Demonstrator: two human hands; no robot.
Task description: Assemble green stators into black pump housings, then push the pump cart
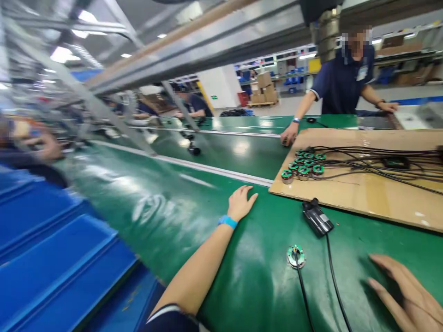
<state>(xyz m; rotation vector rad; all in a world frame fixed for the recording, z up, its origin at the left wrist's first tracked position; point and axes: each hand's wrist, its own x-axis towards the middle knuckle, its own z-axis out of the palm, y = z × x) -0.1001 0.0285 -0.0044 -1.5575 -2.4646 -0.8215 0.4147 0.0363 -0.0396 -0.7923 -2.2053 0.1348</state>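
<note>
- The round board (pixel 300 257) lies flat on the green worktop (pixel 256 286), between our two hands; the black box (pixel 317 218) sits near it, farther out, by the edge of the cardboard sheet (pixel 356 200).
- From our left hand (pixel 240 203), both lie to the right, the round board also closer to our body; this palm faces down, thumb spread from the fingers, holding nothing.
- From our right hand (pixel 404 288), the round board lies to the left, the box left and farther out; thumb and forefinger stand wide apart, with nothing visible between them.
- The box's long axis slants from far left to near right; its cord (pixel 332 265) runs towards us.
- Neither hand looks plainly nearer.
</note>
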